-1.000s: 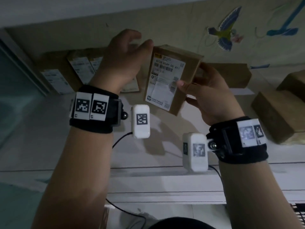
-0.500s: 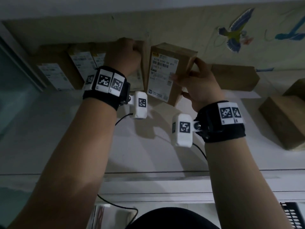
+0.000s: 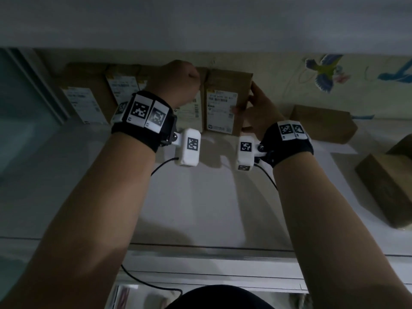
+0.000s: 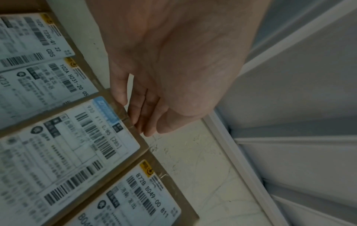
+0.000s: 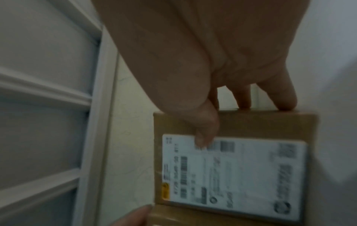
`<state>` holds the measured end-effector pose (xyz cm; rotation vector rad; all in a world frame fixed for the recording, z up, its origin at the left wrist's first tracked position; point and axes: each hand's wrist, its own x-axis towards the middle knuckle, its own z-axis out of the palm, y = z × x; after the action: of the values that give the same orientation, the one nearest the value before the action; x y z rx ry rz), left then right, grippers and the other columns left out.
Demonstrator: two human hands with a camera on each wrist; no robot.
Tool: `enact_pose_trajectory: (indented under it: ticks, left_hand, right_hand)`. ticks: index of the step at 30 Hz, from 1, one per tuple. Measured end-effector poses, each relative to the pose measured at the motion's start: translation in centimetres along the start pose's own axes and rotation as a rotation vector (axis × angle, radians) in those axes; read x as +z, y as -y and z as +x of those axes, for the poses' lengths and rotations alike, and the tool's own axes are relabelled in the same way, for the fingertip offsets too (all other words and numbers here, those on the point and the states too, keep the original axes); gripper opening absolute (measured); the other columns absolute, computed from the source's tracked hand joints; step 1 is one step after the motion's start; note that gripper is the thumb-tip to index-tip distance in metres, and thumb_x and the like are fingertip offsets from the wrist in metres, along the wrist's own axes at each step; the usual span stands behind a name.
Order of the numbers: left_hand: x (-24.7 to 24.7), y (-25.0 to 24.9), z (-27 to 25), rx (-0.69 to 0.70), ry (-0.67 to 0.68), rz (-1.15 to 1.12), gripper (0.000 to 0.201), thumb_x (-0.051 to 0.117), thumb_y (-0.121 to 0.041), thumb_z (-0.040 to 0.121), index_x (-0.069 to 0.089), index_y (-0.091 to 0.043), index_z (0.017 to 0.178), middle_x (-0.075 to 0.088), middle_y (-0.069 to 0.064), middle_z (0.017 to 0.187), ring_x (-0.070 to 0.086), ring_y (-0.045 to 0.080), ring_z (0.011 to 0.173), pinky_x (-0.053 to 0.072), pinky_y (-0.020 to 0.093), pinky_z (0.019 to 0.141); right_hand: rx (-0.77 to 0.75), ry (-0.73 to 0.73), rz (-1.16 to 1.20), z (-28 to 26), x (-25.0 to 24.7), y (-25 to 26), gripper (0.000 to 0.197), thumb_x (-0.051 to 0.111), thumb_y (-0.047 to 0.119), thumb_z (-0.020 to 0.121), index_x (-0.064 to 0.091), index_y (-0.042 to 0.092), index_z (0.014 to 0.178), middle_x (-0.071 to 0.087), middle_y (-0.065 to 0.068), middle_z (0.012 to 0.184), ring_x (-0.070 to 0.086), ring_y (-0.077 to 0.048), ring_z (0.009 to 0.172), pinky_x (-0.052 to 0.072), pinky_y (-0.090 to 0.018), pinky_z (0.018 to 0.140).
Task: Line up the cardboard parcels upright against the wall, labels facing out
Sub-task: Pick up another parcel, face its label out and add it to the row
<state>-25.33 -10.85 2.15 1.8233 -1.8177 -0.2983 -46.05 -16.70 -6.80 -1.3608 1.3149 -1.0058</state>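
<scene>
just stood parcel (image 3: 223, 83) upright at wall (image 3: 278, 72), label out, between the hands; still pinched its edge with right hand (image 3: 258, 112), rested straight-fingered left hand (image 3: 176, 83) on neighbour (image 4: 67, 137). so moved the task one parcel forward.

Brown cardboard parcels (image 3: 227, 82), white barcoded labels (image 3: 220, 111), black wristbands (image 3: 138, 138), blue bird painting (image 3: 323, 74)

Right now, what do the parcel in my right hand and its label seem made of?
Parcel: brown cardboard, matte, with crisp folded edges, gripped by the right hand. Label: white printed paper carrying barcodes, probably an adhesive sticker since it lies flat; its sheen is unclear in the dim light.
</scene>
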Motion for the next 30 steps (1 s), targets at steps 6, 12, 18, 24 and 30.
enact_pose_trajectory:
  ticks: [6,12,18,24,30]
  left_hand:
    - [0.6,0.1,-0.1,-0.034,-0.022,-0.137,0.033,0.049,-0.017,0.101,0.075,-0.017,0.123,0.07,-0.001,0.113,0.066,0.015,0.094,0.051,0.028,0.085]
    - [1.3,-0.1,-0.9,-0.032,-0.008,-0.072,0.029,0.052,-0.023,0.097,0.073,-0.018,0.117,0.067,-0.003,0.11,0.065,0.021,0.109,0.053,0.04,0.101]
    - [1.0,1.0,-0.7,-0.063,0.099,-0.388,0.069,0.065,-0.003,0.097,0.035,-0.016,0.158,0.05,0.007,0.158,0.047,0.021,0.145,0.047,0.044,0.114]
    - [2.7,-0.3,-4.4,0.018,-0.054,-0.633,0.094,0.069,-0.024,0.085,0.02,-0.017,0.164,0.033,0.004,0.17,0.03,0.017,0.157,0.033,0.043,0.127]
    - [7.9,-7.6,-9.5,-0.225,0.174,-0.992,0.013,0.066,-0.025,0.099,0.062,-0.022,0.112,0.066,0.007,0.122,0.064,0.021,0.114,0.044,0.034,0.1]
  right_hand:
    - [0.044,-0.104,-0.332,0.5,1.8,-1.5,0.062,0.073,0.009,0.093,0.051,0.023,0.15,0.069,-0.006,0.138,0.065,-0.029,0.127,0.054,-0.043,0.106]
    - [0.057,-0.074,-0.29,0.9,1.5,-2.5,0.07,0.083,0.018,0.086,0.053,0.019,0.149,0.067,-0.003,0.141,0.064,-0.026,0.128,0.051,-0.034,0.105]
    - [0.2,0.039,-0.103,2.9,-1.3,-4.2,0.164,0.106,0.047,0.027,0.022,0.016,0.164,0.058,-0.018,0.148,0.066,-0.038,0.121,0.057,-0.054,0.1]
    - [0.095,0.009,-0.189,-5.5,-3.4,-1.3,0.102,0.081,0.047,0.083,0.025,0.018,0.163,0.05,-0.013,0.156,0.056,-0.028,0.132,0.047,-0.037,0.106]
    - [0.054,0.015,0.071,-15.2,-8.3,-2.8,0.066,0.077,0.043,0.09,0.051,0.031,0.15,0.057,0.01,0.148,0.055,-0.009,0.128,0.043,-0.025,0.095]
